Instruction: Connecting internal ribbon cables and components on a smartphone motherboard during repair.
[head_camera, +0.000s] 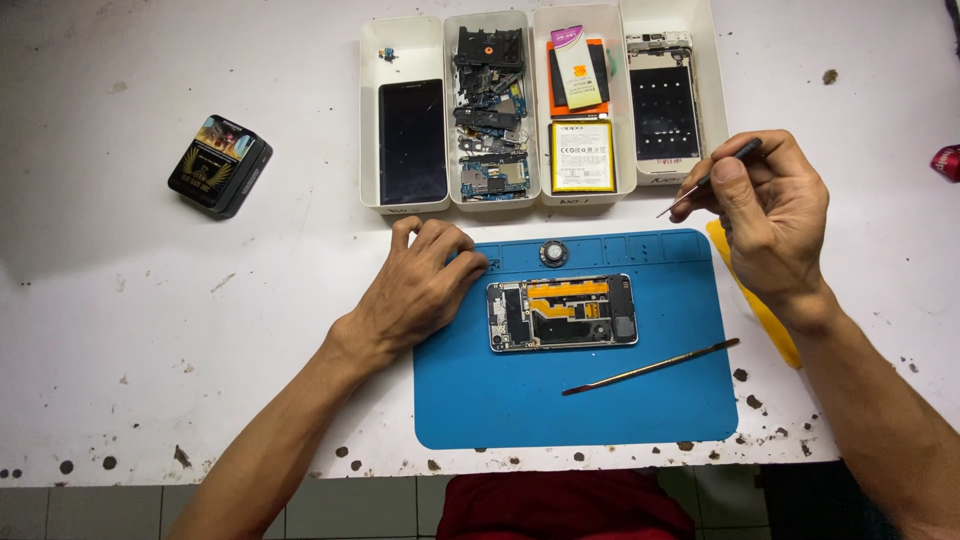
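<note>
An opened phone (561, 312) with its back off lies on a blue work mat (560, 400), showing circuit boards and an orange flex strip. My left hand (420, 290) rests at the mat's upper left corner, fingers curled, fingertips on the mat's edge just left of the phone. My right hand (770, 205) is raised to the right of the mat and grips thin metal tweezers (705, 182), tips pointing left and down. A small round part (553, 252) sits on the mat above the phone.
A long thin metal pry tool (650, 367) lies on the mat below right of the phone. Several white trays (400, 205) at the back hold a phone screen, circuit parts, batteries and a frame. A dark small box (220, 165) lies at left. A yellow strip (760, 300) pokes from under the mat.
</note>
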